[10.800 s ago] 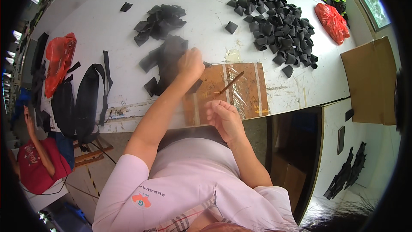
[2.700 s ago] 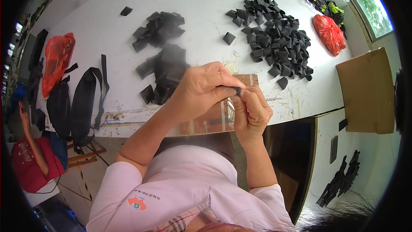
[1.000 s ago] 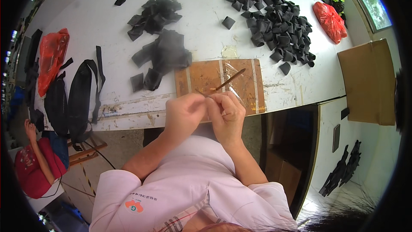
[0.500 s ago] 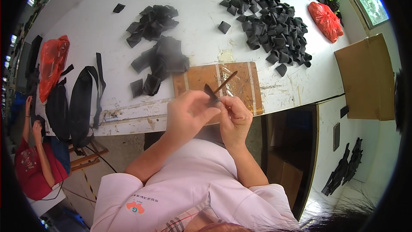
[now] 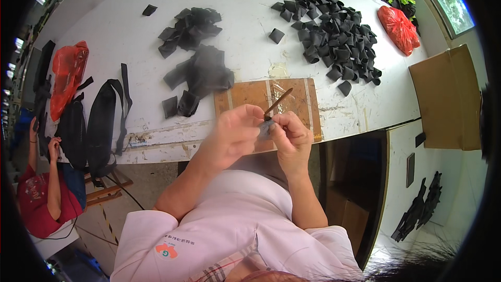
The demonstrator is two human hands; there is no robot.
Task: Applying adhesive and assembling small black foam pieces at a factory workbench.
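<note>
Both hands working a small dark piece at frame centre.
Left hand [image 5: 235, 133] and right hand [image 5: 290, 136] are pinching the dark piece [image 5: 264, 128], grips clenched on it, above the wooden board [image 5: 245, 94] on the desk [image 5: 250, 36].

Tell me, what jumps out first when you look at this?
Two hands, left hand and right hand, meet at the table's near edge, pinching a small dark piece over a brown board. A big heap of black pieces covers the white table at far right. Bright red bags sit at the far right and the left edge.
</note>
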